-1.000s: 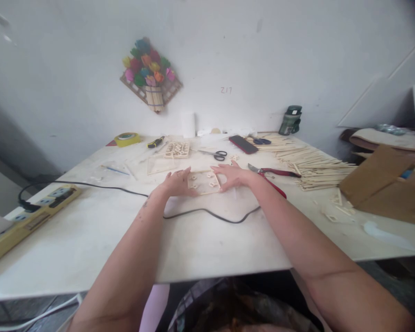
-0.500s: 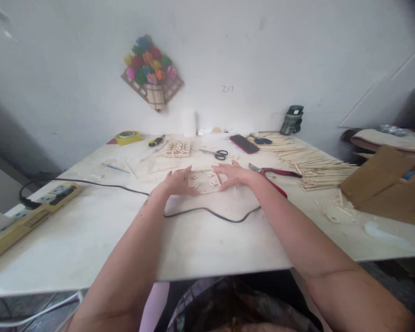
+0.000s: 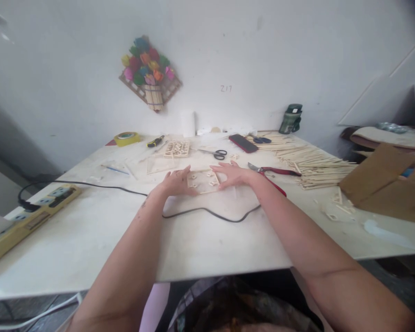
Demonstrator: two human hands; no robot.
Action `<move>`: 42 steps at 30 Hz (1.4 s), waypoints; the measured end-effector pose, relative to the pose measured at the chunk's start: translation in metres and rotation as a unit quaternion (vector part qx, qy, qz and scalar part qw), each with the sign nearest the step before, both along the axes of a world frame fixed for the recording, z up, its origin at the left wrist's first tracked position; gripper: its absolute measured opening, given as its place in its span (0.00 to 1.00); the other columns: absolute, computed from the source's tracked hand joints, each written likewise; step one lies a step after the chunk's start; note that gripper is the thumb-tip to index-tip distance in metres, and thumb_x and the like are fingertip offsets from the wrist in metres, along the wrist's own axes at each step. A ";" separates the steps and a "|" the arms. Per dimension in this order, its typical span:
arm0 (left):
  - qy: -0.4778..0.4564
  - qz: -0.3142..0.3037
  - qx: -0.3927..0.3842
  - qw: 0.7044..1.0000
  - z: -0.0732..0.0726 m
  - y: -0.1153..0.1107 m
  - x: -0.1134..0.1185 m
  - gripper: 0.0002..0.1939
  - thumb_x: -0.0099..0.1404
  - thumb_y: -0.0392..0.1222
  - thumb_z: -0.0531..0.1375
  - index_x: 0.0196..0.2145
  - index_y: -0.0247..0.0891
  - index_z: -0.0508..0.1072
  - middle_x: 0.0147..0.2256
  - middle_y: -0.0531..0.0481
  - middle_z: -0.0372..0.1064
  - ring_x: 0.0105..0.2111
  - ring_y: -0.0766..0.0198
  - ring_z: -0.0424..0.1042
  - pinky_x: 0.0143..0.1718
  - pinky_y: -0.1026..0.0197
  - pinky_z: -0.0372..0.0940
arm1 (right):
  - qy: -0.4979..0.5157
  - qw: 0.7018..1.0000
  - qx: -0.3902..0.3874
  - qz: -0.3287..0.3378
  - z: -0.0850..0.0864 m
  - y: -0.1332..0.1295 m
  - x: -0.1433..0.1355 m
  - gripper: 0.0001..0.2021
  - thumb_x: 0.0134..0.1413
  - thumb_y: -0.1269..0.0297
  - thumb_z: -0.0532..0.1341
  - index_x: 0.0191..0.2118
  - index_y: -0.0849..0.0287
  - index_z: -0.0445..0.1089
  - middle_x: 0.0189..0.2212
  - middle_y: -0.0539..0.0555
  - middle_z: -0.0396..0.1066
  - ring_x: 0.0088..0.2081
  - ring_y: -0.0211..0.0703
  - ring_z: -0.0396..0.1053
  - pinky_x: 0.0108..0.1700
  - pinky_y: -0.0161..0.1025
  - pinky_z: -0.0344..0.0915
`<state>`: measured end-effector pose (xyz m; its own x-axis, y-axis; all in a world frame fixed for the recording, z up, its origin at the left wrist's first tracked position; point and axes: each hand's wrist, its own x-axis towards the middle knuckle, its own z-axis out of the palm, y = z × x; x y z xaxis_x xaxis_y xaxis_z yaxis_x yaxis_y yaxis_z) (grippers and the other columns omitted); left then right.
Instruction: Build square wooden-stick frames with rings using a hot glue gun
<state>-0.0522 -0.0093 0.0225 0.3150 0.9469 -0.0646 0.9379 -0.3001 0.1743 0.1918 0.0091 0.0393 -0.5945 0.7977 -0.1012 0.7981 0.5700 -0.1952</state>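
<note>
A small rectangular frame of pale wooden sticks point(image 3: 203, 192) lies on the table between my hands, with several little stick pieces set inside its corners. My left hand point(image 3: 177, 182) grips the left side of this frame, thumb at the near edge and fingers at the far one. On the opposite side my right hand point(image 3: 231, 175) holds the right end in the same way. Behind it rests a finished-looking lattice panel point(image 3: 176, 149) of similar sticks. Black-handled scissors point(image 3: 218, 154) lie just beyond the frame, and red-handled pruning shears point(image 3: 275, 171) sit right of my right hand.
A black cable point(image 3: 207, 210) crosses the table in front of my hands from a power strip point(image 3: 38, 214) at left. Many loose sticks point(image 3: 318, 166) and a cardboard box point(image 3: 383, 180) are at right. Farther back are a phone point(image 3: 244, 143), yellow tape point(image 3: 127, 139) and a utility knife point(image 3: 155, 141).
The whole view has shifted very slightly. Both hands stay at the two ends of the stick frame, with no clear change in their grip.
</note>
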 end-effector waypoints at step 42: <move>0.027 -0.027 0.026 0.999 0.005 -0.006 -0.002 0.45 0.47 0.65 0.53 0.60 0.48 0.47 0.59 0.50 0.49 0.59 0.53 0.43 0.57 0.45 0.36 | 0.012 1.000 -0.021 -0.020 0.013 -0.023 -0.018 0.32 0.51 0.57 0.52 0.61 0.54 0.43 0.56 0.52 0.56 0.61 0.43 0.41 0.59 0.52 0.26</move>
<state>-0.0538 -0.0156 0.0274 0.3627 0.9313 -0.0337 0.9278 -0.3575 0.1064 0.1736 -0.0140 0.0525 -0.5644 0.8167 -0.1204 0.8152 0.5284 -0.2372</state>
